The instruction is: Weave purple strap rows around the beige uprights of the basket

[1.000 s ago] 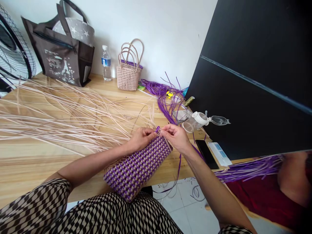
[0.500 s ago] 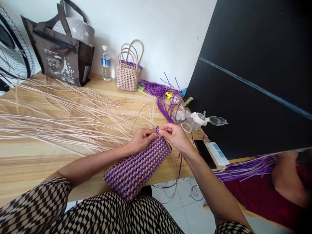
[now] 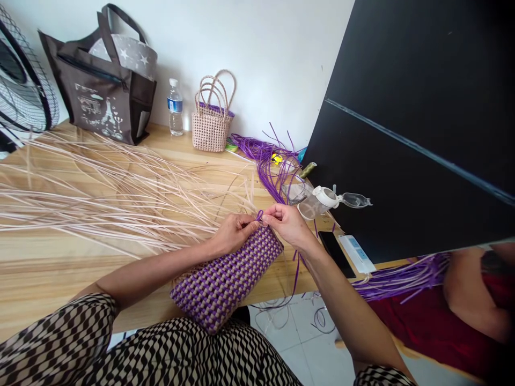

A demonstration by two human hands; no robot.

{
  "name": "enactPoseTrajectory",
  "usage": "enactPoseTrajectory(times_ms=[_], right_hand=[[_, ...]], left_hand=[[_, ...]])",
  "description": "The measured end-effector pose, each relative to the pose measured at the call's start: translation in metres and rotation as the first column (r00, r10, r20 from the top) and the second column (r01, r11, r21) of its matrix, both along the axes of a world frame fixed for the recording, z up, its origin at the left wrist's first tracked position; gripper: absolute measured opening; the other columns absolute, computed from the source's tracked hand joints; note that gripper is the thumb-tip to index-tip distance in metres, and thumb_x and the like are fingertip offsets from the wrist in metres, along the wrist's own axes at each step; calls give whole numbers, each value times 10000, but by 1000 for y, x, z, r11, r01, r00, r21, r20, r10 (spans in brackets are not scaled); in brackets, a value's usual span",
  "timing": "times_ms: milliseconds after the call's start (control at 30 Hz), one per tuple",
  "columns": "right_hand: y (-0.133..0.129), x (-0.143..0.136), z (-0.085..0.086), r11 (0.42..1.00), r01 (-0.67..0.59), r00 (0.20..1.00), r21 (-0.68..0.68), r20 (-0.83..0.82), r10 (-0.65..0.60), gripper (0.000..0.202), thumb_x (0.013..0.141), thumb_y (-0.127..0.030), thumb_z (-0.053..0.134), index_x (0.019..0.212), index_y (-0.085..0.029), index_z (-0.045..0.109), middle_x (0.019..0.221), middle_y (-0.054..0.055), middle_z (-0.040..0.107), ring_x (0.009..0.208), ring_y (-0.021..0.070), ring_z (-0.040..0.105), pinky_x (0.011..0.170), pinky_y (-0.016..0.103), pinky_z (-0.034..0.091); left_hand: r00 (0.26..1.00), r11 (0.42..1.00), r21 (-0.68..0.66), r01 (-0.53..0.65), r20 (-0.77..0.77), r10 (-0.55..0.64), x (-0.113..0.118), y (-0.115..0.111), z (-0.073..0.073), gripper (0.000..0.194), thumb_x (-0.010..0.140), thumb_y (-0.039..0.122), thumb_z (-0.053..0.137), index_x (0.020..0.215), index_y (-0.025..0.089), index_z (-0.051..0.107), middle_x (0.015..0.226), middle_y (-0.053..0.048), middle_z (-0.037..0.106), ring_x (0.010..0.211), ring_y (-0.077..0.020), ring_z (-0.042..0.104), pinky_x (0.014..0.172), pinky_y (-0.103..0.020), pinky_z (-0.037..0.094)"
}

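A purple and beige woven basket (image 3: 231, 273) lies tilted between my lap and the table edge, its far rim under my fingers. My left hand (image 3: 233, 234) pinches that rim, thumb on top. Beside it my right hand (image 3: 286, 222) is closed, thumb and fingertips pressed together at a thin strand by the rim. A small purple loop (image 3: 259, 215) stands up between the two hands. Long beige strips (image 3: 161, 187) fan out from the work across the table to the left. What exactly lies inside the pinches is partly hidden by the fingers.
A grey tote bag (image 3: 100, 91), water bottle (image 3: 175, 110) and small beige basket (image 3: 211, 128) stand along the wall. Purple strips (image 3: 265, 161), an open clear jar (image 3: 317, 202), a phone (image 3: 336, 254) and a power strip (image 3: 357, 254) lie rightward. Behind a black panel (image 3: 402, 134) sits another person.
The purple loop at the rim stands slightly larger and leans more to the right. Both hands stay nearly in place; the view has shifted a little.
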State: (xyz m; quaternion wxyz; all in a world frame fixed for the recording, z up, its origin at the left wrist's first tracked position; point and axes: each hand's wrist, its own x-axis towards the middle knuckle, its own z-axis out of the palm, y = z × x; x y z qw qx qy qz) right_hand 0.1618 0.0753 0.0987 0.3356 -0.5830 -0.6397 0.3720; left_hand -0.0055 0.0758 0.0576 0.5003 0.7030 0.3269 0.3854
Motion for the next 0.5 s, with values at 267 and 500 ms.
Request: enactPoseTrajectory(times_ms=[267, 500], right_hand=[[-7, -7, -5, 982, 36, 999, 183, -14, -34, 254, 737, -292, 601, 957, -166, 594, 719, 13, 664, 647, 138, 618, 623, 251, 473], [-1, -11, 15, 978, -91, 958, 187, 285, 34, 143, 757, -262, 553, 788, -170, 658, 769, 37, 684, 682, 147, 615, 608, 249, 452]], left_hand=[[1000, 1000, -15, 21, 22, -20, 0, 0, 0, 369, 847, 390, 435, 584, 135, 478, 571, 32, 359, 569, -86, 338, 546, -226, 261], [999, 1000, -3, -3, -41, 3, 2, -3, 0, 371, 837, 374, 435, 543, 148, 431, 543, 34, 336, 542, -83, 317, 524, -231, 233]])
